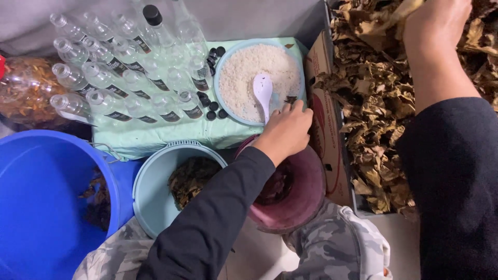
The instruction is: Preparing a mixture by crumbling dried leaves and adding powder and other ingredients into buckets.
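Head view. A left hand [287,129], sleeved in black knit, is seen curled over the near rim of a pale blue round bowl [226,61]; the fingers are bent about a small dark leaf scrap, though the grip itself is largely hidden. The bowl is filled with coarse white grains [244,72], and a glossy white plastic spoon [262,89] is laid in them, handle toward the hand. A right hand [438,23] is raised at the upper right edge, closed on a tuft of dry brown leaves [399,13]. Beneath it a cardboard box [317,62] is packed with crumpled, brittle, tan leaves [373,103].

The grain bowl is set on a bench [155,136] covered in mint-green cloth. Beside it, clear glass bottles [124,78] with dark labels are laid in rows, one of them capped black; loose round black caps [212,111] are scattered between bottles and bowl.

Below the bench edge, a maroon round tub [306,192] is placed directly under the left wrist, a light blue basin [150,197] holding damp dark leaves is set just beside it, and a large blue plastic bucket [41,197] is stood at far left. Camouflage-patterned trousers [337,249] are visible at the bottom.
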